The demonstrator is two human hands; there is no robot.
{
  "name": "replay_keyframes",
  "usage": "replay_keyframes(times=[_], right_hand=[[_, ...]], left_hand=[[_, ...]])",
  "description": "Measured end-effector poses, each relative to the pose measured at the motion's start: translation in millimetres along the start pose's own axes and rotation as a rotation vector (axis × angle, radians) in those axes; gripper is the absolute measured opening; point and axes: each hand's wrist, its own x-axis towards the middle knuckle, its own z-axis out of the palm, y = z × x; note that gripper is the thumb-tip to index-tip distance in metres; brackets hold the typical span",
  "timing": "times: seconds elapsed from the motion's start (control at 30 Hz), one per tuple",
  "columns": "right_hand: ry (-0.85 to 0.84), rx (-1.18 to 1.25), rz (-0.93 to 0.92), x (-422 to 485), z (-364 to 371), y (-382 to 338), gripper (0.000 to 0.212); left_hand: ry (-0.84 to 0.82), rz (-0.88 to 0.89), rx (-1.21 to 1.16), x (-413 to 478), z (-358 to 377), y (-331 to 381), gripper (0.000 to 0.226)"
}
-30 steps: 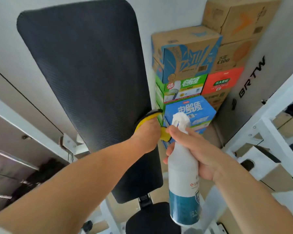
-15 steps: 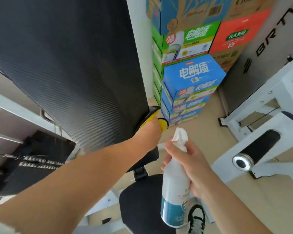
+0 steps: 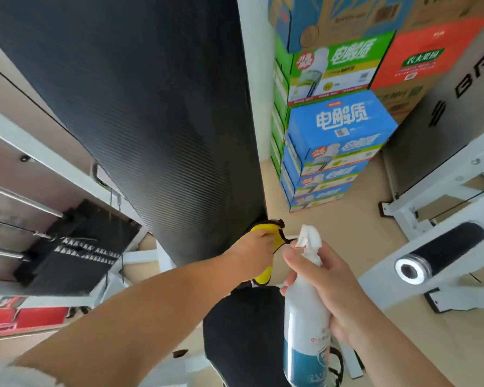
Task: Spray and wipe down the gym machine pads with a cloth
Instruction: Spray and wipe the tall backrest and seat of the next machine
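Since the earlier frame, left hand (image 3: 256,251) and yellow cloth (image 3: 266,270) have travelled down the back pad (image 3: 151,107), now at its lower right edge, centre frame; the view has tipped lower. Left hand is closed over the cloth, pressing it against the pad, so this looks like the end of a downward wipe stroke. Right hand (image 3: 333,289) grips the spray bottle (image 3: 305,317) around its neck, upright at lower centre-right, nozzle just beside the cloth, likely kept ready for the next spray. Seat pad (image 3: 243,331) sits directly below, probably next. Roller pad (image 3: 447,247) at right, stacked boxes (image 3: 338,129) behind.
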Motion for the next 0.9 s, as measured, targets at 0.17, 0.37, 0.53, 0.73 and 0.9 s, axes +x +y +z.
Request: replay_keyframes(times=[0.17,0.37,0.53,0.73,0.9], right_hand=[[-0.071,-0.031,-0.102,-27,57,-71,0.067],[-0.133,-0.239,-0.285,-52,164,-138,0.054],[-0.155,-0.476,-0.453,-59,267,-181,0.048],[-0.05,-0.829,-0.61,-43,347,-232,0.065],[0.017,-0.887,-0.586,-32,357,-245,0.061]], left_hand=[[0.285,-0.229,-0.133,-135,-59,-94,0.014],[0.412,-0.818,-0.618,-292,-66,-169,0.007],[0.803,-1.275,-1.458,-391,-50,-200,0.032],[1.388,-1.32,-1.913,-453,-74,-205,0.025],[1.54,-1.308,-2.025,-461,-79,-208,0.031]])
